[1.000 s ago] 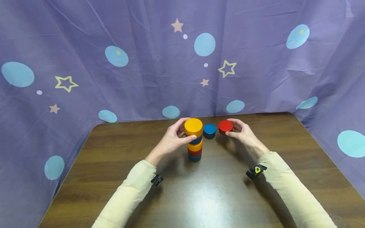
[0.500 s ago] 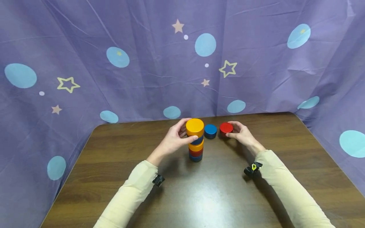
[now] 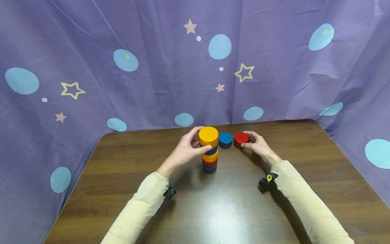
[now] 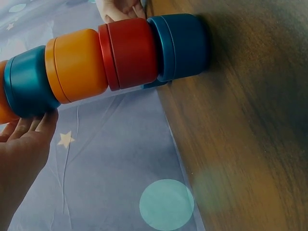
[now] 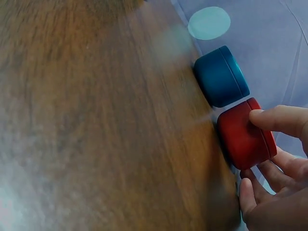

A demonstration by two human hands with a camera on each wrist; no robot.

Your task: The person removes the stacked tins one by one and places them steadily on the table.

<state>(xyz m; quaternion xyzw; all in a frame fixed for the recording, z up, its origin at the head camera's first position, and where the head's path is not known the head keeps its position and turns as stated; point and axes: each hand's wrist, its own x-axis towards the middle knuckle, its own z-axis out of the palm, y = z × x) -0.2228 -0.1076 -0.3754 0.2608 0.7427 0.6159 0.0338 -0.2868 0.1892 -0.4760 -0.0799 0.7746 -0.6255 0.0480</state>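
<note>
In the head view several round lidded tins stand in an upright stack. From the top come an orange tin (image 3: 208, 135), a blue tin (image 3: 214, 150), another orange tin (image 4: 79, 65), a red tin (image 4: 130, 53) and a blue tin (image 4: 185, 45) on the table. My left hand (image 3: 186, 149) grips the upper part of the stack from the left, thumb in front and fingers behind. To the right, my right hand (image 3: 259, 145) holds a separate red tin (image 5: 243, 134) between thumb and fingers, low at the tabletop. A loose blue tin (image 5: 222, 77) stands between stack and red tin.
The brown wooden table (image 3: 128, 159) ends just behind the tins. A purple curtain (image 3: 152, 84) with stars and blue spots hangs beyond its far edge. Each wrist carries a small black camera, such as the left camera (image 3: 169, 193).
My right hand has lowered the red tin slightly, down to the tabletop beside the loose blue tin. My left hand keeps its grip on the stack; the head view shifts a little.
</note>
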